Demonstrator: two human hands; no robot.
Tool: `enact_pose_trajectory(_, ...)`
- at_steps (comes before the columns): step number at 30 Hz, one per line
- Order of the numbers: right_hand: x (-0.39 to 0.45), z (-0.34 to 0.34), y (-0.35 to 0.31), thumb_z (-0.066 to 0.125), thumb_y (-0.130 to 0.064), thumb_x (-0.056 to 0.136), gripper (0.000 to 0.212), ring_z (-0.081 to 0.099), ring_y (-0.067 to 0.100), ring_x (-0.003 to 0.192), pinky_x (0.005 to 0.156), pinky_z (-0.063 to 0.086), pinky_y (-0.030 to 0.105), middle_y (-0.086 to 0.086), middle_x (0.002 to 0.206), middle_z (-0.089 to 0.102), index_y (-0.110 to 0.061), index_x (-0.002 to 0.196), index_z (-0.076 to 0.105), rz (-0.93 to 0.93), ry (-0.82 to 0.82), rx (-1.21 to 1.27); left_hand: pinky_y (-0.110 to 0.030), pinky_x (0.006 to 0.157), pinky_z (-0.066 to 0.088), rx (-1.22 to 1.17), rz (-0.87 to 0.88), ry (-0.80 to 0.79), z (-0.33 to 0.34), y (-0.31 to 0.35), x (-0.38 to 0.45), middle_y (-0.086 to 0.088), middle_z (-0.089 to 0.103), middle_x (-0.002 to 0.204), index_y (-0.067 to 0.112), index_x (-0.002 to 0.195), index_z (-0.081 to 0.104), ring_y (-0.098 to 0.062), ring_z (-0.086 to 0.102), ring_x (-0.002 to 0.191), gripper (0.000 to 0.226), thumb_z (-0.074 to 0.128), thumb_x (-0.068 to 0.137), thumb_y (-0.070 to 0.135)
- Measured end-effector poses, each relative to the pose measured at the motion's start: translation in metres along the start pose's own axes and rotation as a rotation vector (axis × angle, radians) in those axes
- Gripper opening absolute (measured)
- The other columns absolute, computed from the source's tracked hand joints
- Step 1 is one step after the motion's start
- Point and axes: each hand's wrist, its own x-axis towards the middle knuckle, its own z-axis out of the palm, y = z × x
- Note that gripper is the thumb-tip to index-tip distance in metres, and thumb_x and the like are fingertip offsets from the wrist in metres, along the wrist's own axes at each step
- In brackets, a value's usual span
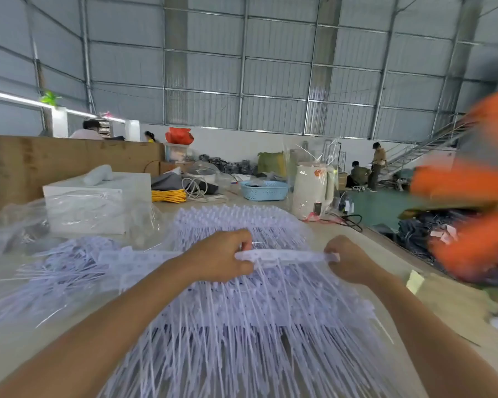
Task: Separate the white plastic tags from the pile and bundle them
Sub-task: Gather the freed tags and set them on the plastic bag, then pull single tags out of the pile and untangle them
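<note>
A big pile of white plastic tags (242, 326) covers the middle of the table, their thin tails fanning toward me. Just above the pile I hold a strip of joined tags (288, 256) level. My left hand (222, 257) pinches its left end and my right hand (348, 259) pinches its right end. The tails of this strip hang down onto the pile. A second, flatter heap of white tags (69, 262) lies to the left on the table.
A white box (98, 202) under clear plastic film stands at the back left. Behind the pile are yellow cord (168, 195), a blue basket (263, 191) and a white kettle (312, 189). A blurred orange shape (472, 214) fills the right edge. The table's edge runs along the right.
</note>
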Motion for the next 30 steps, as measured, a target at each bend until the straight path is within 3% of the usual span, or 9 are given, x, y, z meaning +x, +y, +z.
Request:
enact_pose_trajectory(4,-0.005,-0.021,-0.002,0.051,0.009,0.086,0.017,0.066,0.023,0.068,0.054,0.052,0.03,0.012,0.083,0.066,-0.002,0.092,0.062,0.2,0.273,0.473,-0.019,0.043,0.042,-0.074,-0.067,-0.12,-0.016,0.004,-0.004,0.005,0.063,0.063,0.026,0.082,0.051,-0.006,0.054,0.04,0.016,0.063,0.089,0.034)
enact_pose_trajectory(7,-0.004,-0.04,-0.017,0.043,0.011,0.09,0.023,0.065,0.019,0.058,0.045,0.052,0.025,0.009,0.079,0.063,-0.006,0.091,0.058,0.243,0.203,0.501,-0.017,0.038,0.037,-0.174,-0.095,-0.141,-0.03,0.005,-0.004,0.001,0.063,0.059,0.02,0.082,0.057,-0.012,0.052,0.042,0.015,0.065,0.088,0.031)
enact_pose_trajectory(11,-0.001,-0.059,-0.032,0.046,0.002,0.093,0.012,0.068,0.022,0.065,0.054,0.057,0.032,0.012,0.091,0.066,-0.003,0.099,0.057,0.202,0.076,0.262,-0.015,0.035,0.027,-0.384,-0.09,-0.158,-0.055,0.007,-0.003,-0.004,0.058,0.054,0.01,0.084,0.062,-0.008,0.036,0.034,0.019,0.069,0.085,0.028)
enact_pose_trajectory(15,-0.002,-0.075,-0.035,0.042,0.0,0.096,0.021,0.061,0.014,0.043,0.034,0.038,0.017,0.006,0.073,0.071,-0.009,0.101,0.06,0.168,0.123,0.689,-0.013,0.034,0.023,-0.515,-0.062,-0.172,-0.078,-0.001,0.001,-0.009,0.059,0.058,0.001,0.094,0.062,-0.01,0.027,0.032,0.032,0.071,0.08,0.028)
enact_pose_trajectory(18,-0.007,-0.07,-0.038,0.042,0.0,0.096,0.023,0.064,0.015,0.051,0.039,0.044,0.019,0.006,0.076,0.073,-0.008,0.108,0.06,0.129,-0.076,0.776,-0.016,0.034,0.028,-0.426,-0.104,-0.24,-0.079,-0.018,0.004,-0.01,0.062,0.062,0.01,0.082,0.063,-0.01,0.034,0.033,0.02,0.072,0.081,0.028)
enact_pose_trajectory(22,-0.012,-0.038,-0.04,0.051,0.012,0.086,0.028,0.067,0.027,0.075,0.062,0.056,0.031,0.019,0.098,0.066,-0.005,0.108,0.054,0.124,-0.441,0.871,-0.018,0.038,0.032,-0.186,-0.233,-0.396,-0.06,-0.054,0.002,-0.001,0.066,0.066,0.018,0.079,0.062,-0.011,0.045,0.037,0.021,0.073,0.081,0.037)
enact_pose_trajectory(24,-0.014,-0.019,-0.045,0.058,0.0,0.089,0.011,0.063,0.021,0.063,0.055,0.053,0.029,0.019,0.086,0.061,-0.003,0.098,0.054,0.123,-0.538,0.871,-0.017,0.039,0.034,-0.125,-0.275,-0.444,-0.05,-0.067,0.002,0.002,0.067,0.069,0.019,0.081,0.062,-0.011,0.051,0.039,0.022,0.072,0.081,0.039)
enact_pose_trajectory(27,-0.009,-0.001,-0.048,0.057,-0.013,0.094,0.023,0.049,0.015,0.042,0.046,0.041,0.023,0.007,0.053,0.053,-0.003,0.073,0.056,0.128,-0.477,0.774,-0.019,0.044,0.041,-0.111,-0.325,-0.457,-0.042,-0.077,0.001,0.002,0.067,0.067,0.018,0.082,0.061,-0.013,0.06,0.046,0.03,0.072,0.079,0.045)
enact_pose_trajectory(30,0.0,-0.003,-0.048,0.063,-0.013,0.089,0.022,0.058,0.022,0.057,0.062,0.05,0.032,0.018,0.069,0.067,0.002,0.073,0.067,0.133,-0.284,0.566,-0.02,0.043,0.039,-0.117,-0.315,-0.378,-0.046,-0.081,0.002,0.003,0.062,0.057,0.017,0.074,0.061,-0.011,0.054,0.043,0.044,0.076,0.066,0.057)
